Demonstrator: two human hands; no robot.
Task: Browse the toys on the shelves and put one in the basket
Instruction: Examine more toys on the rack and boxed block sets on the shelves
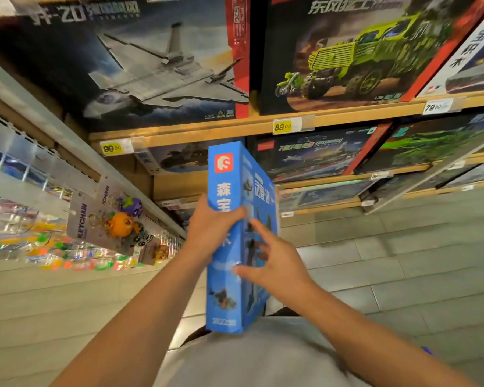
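My left hand (211, 233) grips the spine of a blue toy box (236, 236), held upright before the shelves (235, 127); my right hand (271, 263), fingers spread, touches its face (red logo, white Chinese characters). Price tags (282, 126) read 99.00, 89.00, 79.00; a hanging card (82, 219) says KEYCHAIN.

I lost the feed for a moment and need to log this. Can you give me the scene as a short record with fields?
held item: blue toy box, upright, narrow side toward the camera
left hand: grips the box's spine, fingers curled round it
right hand: fingers spread, touching the box's front face
shelf above: jet box, tag 99.00; green truck box, tag 89.00
left rack: keychains
basket: not in view
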